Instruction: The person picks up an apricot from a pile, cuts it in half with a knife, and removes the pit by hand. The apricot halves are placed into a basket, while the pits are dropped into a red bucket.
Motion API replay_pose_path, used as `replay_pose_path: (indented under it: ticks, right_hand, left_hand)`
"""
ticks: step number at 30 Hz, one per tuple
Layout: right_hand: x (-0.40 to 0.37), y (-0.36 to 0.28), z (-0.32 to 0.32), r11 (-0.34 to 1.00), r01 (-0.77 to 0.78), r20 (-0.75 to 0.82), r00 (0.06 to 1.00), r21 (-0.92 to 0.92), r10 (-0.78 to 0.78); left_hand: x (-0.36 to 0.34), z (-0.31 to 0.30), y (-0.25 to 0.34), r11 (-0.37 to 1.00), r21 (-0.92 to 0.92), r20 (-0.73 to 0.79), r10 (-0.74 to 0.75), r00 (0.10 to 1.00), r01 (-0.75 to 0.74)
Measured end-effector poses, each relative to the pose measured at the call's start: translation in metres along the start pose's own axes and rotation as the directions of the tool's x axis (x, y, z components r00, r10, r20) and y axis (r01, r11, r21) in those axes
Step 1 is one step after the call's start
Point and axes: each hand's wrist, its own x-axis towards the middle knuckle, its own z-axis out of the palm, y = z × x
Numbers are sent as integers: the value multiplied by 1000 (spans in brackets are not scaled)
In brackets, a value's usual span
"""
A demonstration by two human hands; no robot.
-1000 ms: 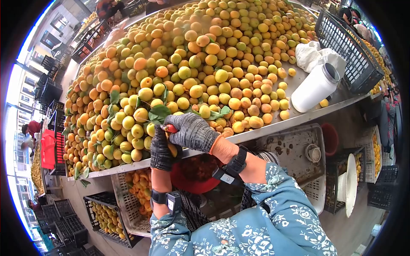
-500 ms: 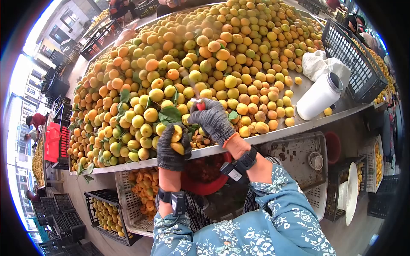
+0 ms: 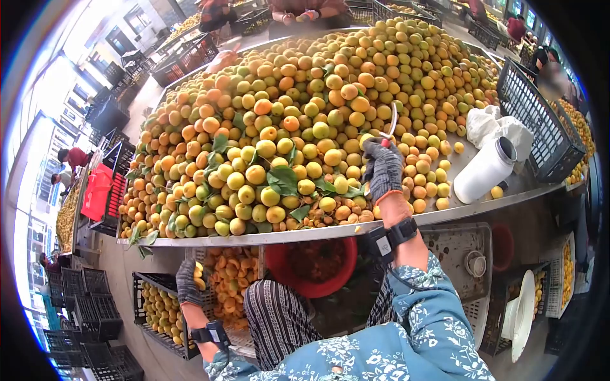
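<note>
My left hand (image 3: 189, 283), in a dark grey glove, is low at the left beside a pale crate (image 3: 260, 259) of split apricots (image 3: 230, 279). Its fingers are curled around apricot halves (image 3: 199, 277). Over the front of the big apricot heap (image 3: 305, 108), my right hand (image 3: 384, 166), gloved the same way, is closed on a knife (image 3: 394, 119) with a red handle and a curved blade pointing up. Whole apricots lie close around that hand. Below it, near the table edge, are torn apricot pieces (image 3: 346, 213).
A metal rim (image 3: 305, 237) edges the table. Under it stands a red basin (image 3: 346, 267) with dark contents. A white jar (image 3: 484, 170), a white bag (image 3: 499, 130) and a black crate (image 3: 537, 120) are at the right. Another person's hands (image 3: 298, 17) show across the heap.
My left hand has gone from the table edge down and left to the crate, carrying the apricot halves. My right hand has moved right with the knife. The view has shifted.
</note>
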Motion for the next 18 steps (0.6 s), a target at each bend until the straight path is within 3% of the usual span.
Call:
replay_pose_path:
  ticks: [2,4,5,6,7,9,10,11,12,13,15,16,18]
  right_hand:
    - [16,2,-3,999,32,-37,999,-30,-33]
    - [31,-4,-4,986,65,-28,997,-153,-70]
    - [35,-7,-2,971,83,-54,994,-223,-97]
    - [46,-6,-4,969,84,-52,994,-233,-98]
    - [64,-3,-9,894,152,-33,983,-421,-182]
    - [88,-9,-15,598,289,106,941,-747,-322]
    - [96,-12,-14,595,292,109,940,-749,-324]
    - [103,-16,-12,434,321,169,921,-842,-352]
    - [110,-19,-9,259,338,232,901,-905,-366]
    - [118,-22,-6,169,298,231,916,-940,-329]
    - [132,-22,2,111,283,235,917,-953,-321]
    - [136,-23,7,54,272,242,917,-961,-316]
    - [144,-23,15,63,266,237,927,-962,-291]
  left_hand:
    - [-5,-4,-6,922,383,-138,-1,990,55]
    - [-12,9,1,848,507,-207,291,934,-152]
    - [-16,18,8,850,504,-206,289,935,-151]
    - [-27,42,32,953,279,-180,170,969,-116]
    - [-35,67,51,998,39,-127,59,990,-55]
    - [-41,112,66,988,-116,186,119,975,-99]
    - [-59,154,80,982,-126,200,162,966,-138]
    - [-75,186,92,976,-61,265,216,940,-207]
    - [-83,214,95,980,-108,330,195,924,-168]
    - [-87,236,93,986,-132,433,152,888,-105]
    - [-93,273,89,997,-55,574,76,815,-54]
    - [-93,286,83,994,-33,657,98,748,-102]
    - [-88,300,67,999,-51,702,22,711,20]
